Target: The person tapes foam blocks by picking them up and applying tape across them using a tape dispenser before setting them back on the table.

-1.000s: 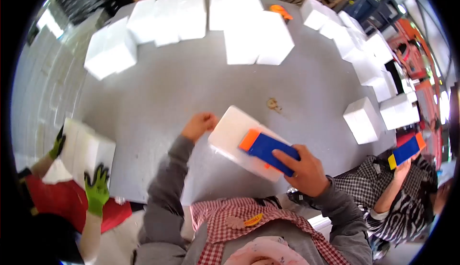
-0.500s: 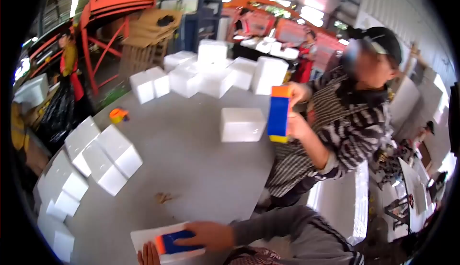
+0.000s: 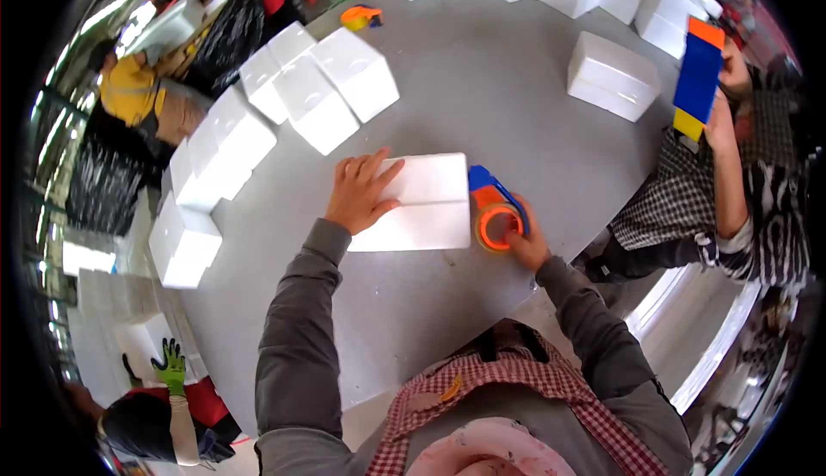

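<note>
Box (image 3: 413,228) sits on the table (image 3: 413,321), near its close edge, between both hands; long line runs lengthwise across it.

Stage, as judged: box looks closed; no tape strip can be made out on it, so taping appears undone.

Counts, large to small:
- Table: one.
- Other white boxes (image 3: 314,102): grouped at left and far side, overlapping, exact number cannot be told. One lone box (image 3: 611,79) stands apart at right.
- Co-workers by the table: two; one at right (image 3: 662,192), one at lower left with a green glove (image 3: 174,368).
- Tape dispensers: two in hands. Dispenser (image 3: 478,180) at the box's right end; second dispenser (image 3: 699,72) held by the right co-worker.
- Orange item (image 3: 360,18), probably tape: one, far side.

Fingers: left hand (image 3: 354,196) spread, resting on box's left end, gripping nothing. Right hand (image 3: 531,242) curled closed around the dispenser.
</note>
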Available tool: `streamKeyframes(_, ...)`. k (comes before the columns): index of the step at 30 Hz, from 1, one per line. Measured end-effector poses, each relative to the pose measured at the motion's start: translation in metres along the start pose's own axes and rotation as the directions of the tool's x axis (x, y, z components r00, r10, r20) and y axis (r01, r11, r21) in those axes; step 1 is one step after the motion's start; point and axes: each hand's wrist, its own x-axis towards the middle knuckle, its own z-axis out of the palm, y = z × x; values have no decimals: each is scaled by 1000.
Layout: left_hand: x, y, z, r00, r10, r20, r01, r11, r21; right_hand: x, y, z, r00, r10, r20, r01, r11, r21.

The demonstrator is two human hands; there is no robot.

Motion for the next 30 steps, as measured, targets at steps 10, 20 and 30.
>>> streamKeyframes(10, -22, 27, 35, 944, -302, 133, 296, 953, 64, -92, -20, 99, 898, 254, -359, -143, 941, 306)
streamKeyframes(20, -64, 123, 21, 650, -758, 53, 759, 652, 9, -4, -27, 44, 964, 174, -203, -227, 934, -276)
streamKeyframes(30, -42, 196, -8, 510, -823, 251, 854, 520, -27, -91, 11, 48, 925, 181, -334, -114, 971, 212)
